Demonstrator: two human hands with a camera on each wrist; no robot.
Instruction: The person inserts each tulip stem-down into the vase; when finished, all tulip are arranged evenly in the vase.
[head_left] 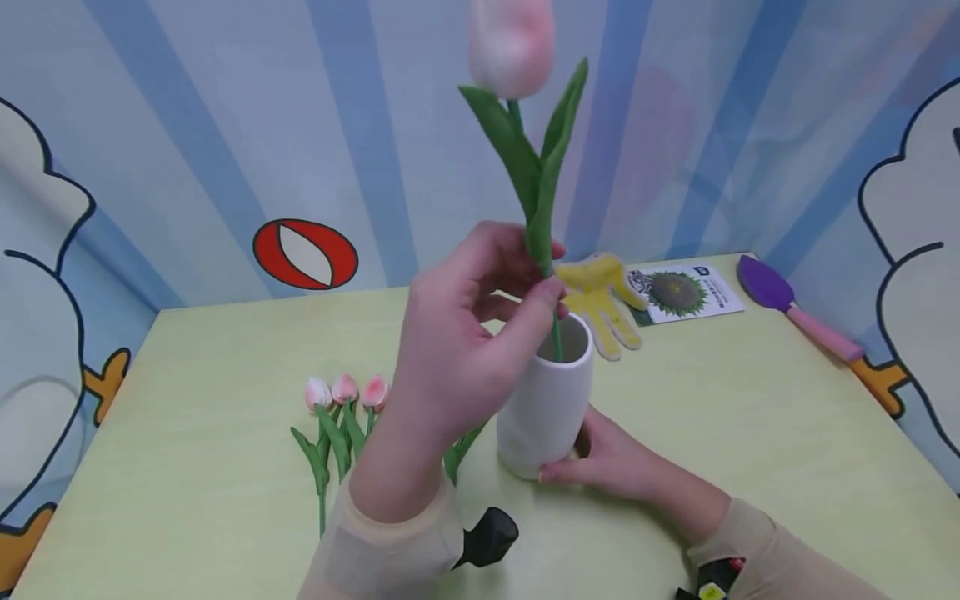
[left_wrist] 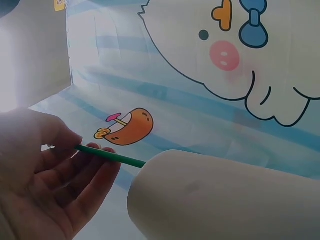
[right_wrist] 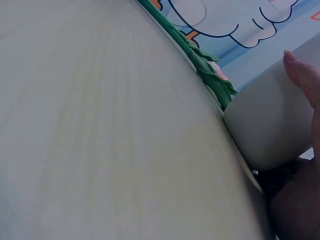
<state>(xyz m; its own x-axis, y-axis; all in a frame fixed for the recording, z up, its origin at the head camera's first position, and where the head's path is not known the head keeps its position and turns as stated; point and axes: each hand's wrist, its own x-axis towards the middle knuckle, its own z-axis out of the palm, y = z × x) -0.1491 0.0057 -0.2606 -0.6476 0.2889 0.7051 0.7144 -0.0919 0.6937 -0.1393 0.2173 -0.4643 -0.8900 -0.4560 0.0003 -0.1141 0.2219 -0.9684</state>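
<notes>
Tulip (head_left: 531, 187): above the white vase (head_left: 543, 408), its lower stem inside the mouth (the tip is hidden by the rim).
Left hand (head_left: 457, 350): thumb and fingertips nearly together, pinching the stem just under the leaves.
Right hand (head_left: 607, 467): thumb and fingers spread wide around the vase's lower part.
Rim trouble: a crooked stem or splayed leaves might snag there; a slack right-hand hold could then let the vase tip.
Bloom and stem: long axis near vertical, bloom up, leaning slightly left.

Yellow glove (head_left: 596, 298) beside purple-headed spatula (head_left: 767, 283).
</notes>
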